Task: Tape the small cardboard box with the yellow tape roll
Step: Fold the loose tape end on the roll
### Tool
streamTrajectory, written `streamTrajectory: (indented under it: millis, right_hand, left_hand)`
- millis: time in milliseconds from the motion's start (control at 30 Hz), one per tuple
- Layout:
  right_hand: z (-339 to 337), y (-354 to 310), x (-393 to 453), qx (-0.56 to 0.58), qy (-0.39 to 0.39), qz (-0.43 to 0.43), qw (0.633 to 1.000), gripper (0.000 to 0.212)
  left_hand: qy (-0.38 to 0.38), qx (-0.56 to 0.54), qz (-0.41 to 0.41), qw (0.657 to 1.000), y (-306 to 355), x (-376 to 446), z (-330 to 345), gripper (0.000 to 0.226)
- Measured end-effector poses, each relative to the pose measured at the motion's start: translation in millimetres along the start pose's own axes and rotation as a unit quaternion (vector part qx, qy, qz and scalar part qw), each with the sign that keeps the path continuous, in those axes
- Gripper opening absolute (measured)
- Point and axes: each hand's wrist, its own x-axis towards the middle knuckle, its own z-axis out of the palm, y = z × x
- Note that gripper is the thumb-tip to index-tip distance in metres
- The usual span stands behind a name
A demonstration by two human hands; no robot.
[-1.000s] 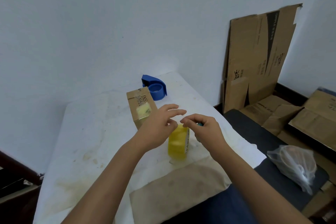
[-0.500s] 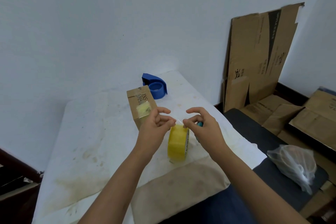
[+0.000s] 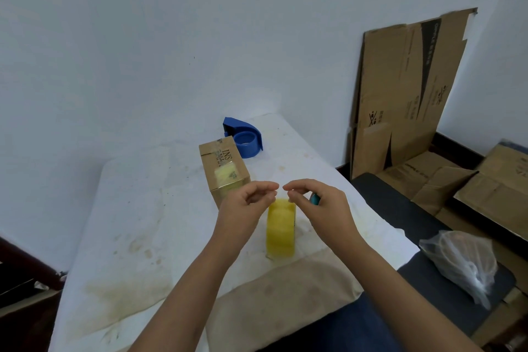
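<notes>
Head camera looks down on a white, stained table (image 3: 137,208) that stands against a pale wall. Near the middle of the table, a little toward its right edge, the yellow tape roll (image 3: 280,227) stands upright on its rim. Both hands are just above the top of the roll. The left hand (image 3: 244,210) has its thumb and forefinger pinched together and the other fingers curled; the right hand (image 3: 323,208) is pinched in the same way, and the two pinches are very close to each other over the roll. I cannot tell if a thin strip of tape is between the fingertips, because it is too small and clear to see. A small teal object (image 3: 314,199) shows behind the right hand, partly hidden. The small cardboard box (image 3: 224,170) lies just behind the left hand, toward the far edge of the table, with a pale yellow patch on its top face. Beyond the box, near the far right corner, sits a blue tape dispenser (image 3: 244,137). To the right of the table, flattened cardboard sheets (image 3: 405,88) lean on the wall, and a clear plastic bag (image 3: 463,263) lies on a dark surface.
</notes>
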Motion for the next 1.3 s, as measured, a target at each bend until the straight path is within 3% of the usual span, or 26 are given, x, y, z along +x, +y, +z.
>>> streamTrajectory:
  millis: [267, 433, 767, 867, 1067, 1200, 1300]
  right_hand:
    - [-3, -3, 2, -0.037, -0.019, -0.010, 0.999, 0.020]
    - [0, 2, -2, -0.027, 0.023, 0.002, 0.999, 0.019]
    - [2, -4, 1, -0.015, 0.010, 0.012, 1.000, 0.011]
    - [2, -6, 2, -0.005, -0.001, 0.032, 0.999, 0.009]
    - [0, -7, 7, -0.029, -0.032, 0.070, 0.997, 0.013]
    - [-4, -8, 6, -0.016, -0.105, 0.192, 0.976, 0.039]
    - [-2, -12, 2, 0.068, -0.130, 0.242, 0.959, 0.037]
  left_hand:
    - [0.017, 0.011, -0.007, 1.000, 2, 0, 0, 0.020]
    - [0.018, -0.014, -0.008, 1.000, 3, -3, 1, 0.019]
    - [0.031, 0.161, 0.069, 0.984, 11, 1, 1, 0.006]
    - [0.026, 0.153, 0.038, 0.987, 11, 2, 1, 0.010]
    - [-0.004, 0.031, -0.097, 0.995, 12, 7, 1, 0.011]
    - [0.013, 0.000, -0.113, 0.993, 11, 7, -2, 0.008]
    - [0.014, -0.002, -0.119, 0.993, 13, 6, -2, 0.007]
